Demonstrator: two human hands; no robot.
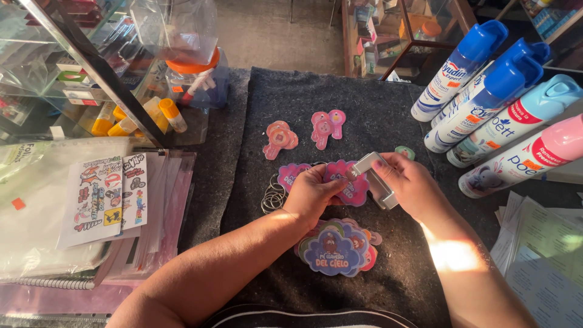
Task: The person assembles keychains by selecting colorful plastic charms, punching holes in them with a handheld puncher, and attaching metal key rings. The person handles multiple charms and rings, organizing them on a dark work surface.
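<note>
The left hand (313,191) pinches a pink scalloped cutout (345,182); the right hand (410,182) grips a grey metal punch (375,178) angled lengthwise toward the spray cans (486,103), key rings (273,195) beside.

**Pink cut-out held in a metal punch over a dark felt mat**

A pink scalloped cut-out (352,182) is pinched by the left hand (313,193) and set into a silver hole punch (375,179), which is gripped by the right hand (410,185). A cluster of metal rings (273,195) lies just beside the left hand. A stack of blue cloud-shaped cut-outs (334,248) rests on the felt mat (364,97) between the forearms. Spray cans (486,91) are lined up at the right; sticker sheets (103,197) lie at the left.
</note>
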